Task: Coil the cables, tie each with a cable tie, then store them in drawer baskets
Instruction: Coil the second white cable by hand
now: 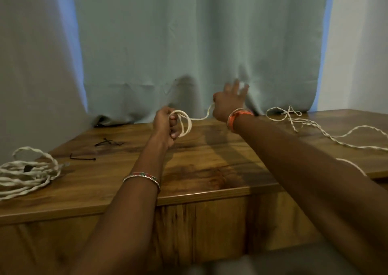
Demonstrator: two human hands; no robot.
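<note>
While the left hand, at the centre of the frame, clenches round a small loop of white cable, the coiling step looks to be in its opening turns: only two or so rings hang from that fist. From the loop the strand runs right to the right hand, which is raised just above and right of centre against the curtain. Its fingers are spread and blurred, and the cable passes by the thumb side; whether it pinches the strand or merely guides it I cannot tell.

Most of this cable is uncoiled. It appears to emerge again beyond the right wrist and trails in loose curves and a crossed kink across the table at the right of the frame, running off the right edge.

At the lower left lies a second cable bundle, already gathered, with a dark spot at its middle that may be a tie, too small to be sure. Between it and the left hand, in the left middle of the frame, lie two or three black cable ties. No drawer basket is in view.

By my judgement, the next move calls for the right hand to draw in slack and lay another ring into the left fist, matching the loop size. The kink at the right could snag, so it wants shaking out first.
</note>
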